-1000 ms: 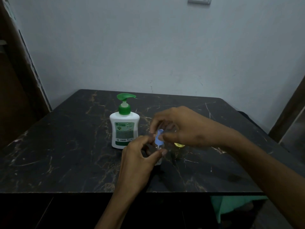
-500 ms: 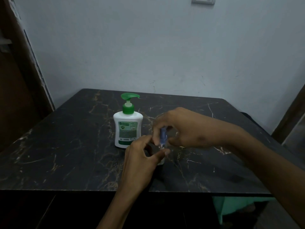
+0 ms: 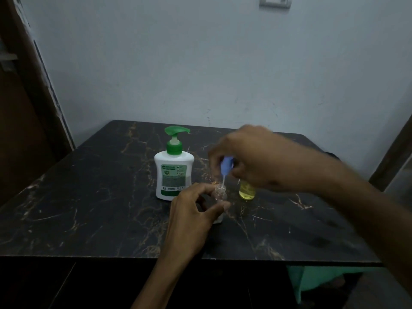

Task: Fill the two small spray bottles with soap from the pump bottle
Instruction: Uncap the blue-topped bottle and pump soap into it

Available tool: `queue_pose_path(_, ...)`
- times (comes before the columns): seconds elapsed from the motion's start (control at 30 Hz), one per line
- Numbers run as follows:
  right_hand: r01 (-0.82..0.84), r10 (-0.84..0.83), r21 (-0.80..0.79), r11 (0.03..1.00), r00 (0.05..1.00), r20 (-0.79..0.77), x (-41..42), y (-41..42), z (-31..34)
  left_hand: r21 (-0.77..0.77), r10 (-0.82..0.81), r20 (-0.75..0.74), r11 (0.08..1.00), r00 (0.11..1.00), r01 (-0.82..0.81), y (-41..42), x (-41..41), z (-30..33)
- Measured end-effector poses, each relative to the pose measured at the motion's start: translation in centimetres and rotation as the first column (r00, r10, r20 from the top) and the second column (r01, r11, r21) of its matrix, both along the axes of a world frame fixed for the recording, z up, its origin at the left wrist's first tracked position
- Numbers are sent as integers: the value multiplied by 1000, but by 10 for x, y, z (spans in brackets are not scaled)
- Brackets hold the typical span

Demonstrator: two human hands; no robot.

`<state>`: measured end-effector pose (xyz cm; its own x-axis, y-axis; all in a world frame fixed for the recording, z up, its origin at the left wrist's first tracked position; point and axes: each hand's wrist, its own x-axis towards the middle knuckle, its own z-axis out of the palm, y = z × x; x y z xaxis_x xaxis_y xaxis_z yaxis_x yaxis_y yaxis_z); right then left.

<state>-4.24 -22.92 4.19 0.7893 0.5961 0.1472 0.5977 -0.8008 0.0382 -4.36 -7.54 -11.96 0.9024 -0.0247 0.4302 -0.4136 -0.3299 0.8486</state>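
Black marble, veined with gold, forms the top of the bench (image 3: 93, 197) on which everything is laid out, with a pale wall (image 3: 200, 63) rising behind it and a switch plate (image 3: 275, 1) seen at the upper edge. Near the middle of the bench a white pump bottle (image 3: 173, 175) with a green pump head is stood upright, its label turned toward the camera. Just to its right, and nearer the front edge, a clear spray bottle (image 3: 220, 196) is held upright on the surface by the left hand (image 3: 194, 217), whose fingers are curled round its body; its neck is seen uncapped. Above that open neck a blue spray cap (image 3: 227, 163) is pinched by the fingers of the right hand (image 3: 252, 157) (the hand is somewhat blurred), with the white dip tube hanging down so that its tip sits at the bottle's mouth. Whether the tip touches the rim cannot be told. Behind and to the right, a second small bottle (image 3: 247, 191) holding yellow liquid is stood on the bench, its top hidden by the right hand.
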Motion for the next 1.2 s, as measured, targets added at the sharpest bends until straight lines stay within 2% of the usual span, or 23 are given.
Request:
queue_pose_path(0.17,34,-75,234,972,983,167,-43,-26,66,25,17,-3,1000,1000,-17,-1,-1,0)
queue_pose_path(0.3,67,-184,385,921,943,276,-42,-26,28,45,54,23,997,998,-55,-2,-3,0)
queue_pose_path(0.4,170,-243,291,941,941,234,-21,-9,-46,23,82,38,996,996,-83,-3,-3,-1)
queue_pose_path(0.5,190,-200,62,980,921,333,2,-4,-109,-25,118,63,993,991,-117,-2,-8,0)
queue_pose_path(0.63,236,-210,-23,972,904,373,12,-8,-131,-93,151,73,985,986,-144,1,-12,3)
queue_pose_path(0.9,211,-155,-64,975,863,481,14,-18,-148,-75,145,61,987,988,-140,-1,-9,-1)
queue_pose_path(1.13,320,-247,-96,942,860,446,15,-21,-147,-70,143,55,988,988,-139,-2,-10,1)
queue_pose_path(1.2,307,-264,-28,951,858,442,9,-20,-143,-71,138,61,988,989,-133,-2,-10,1)
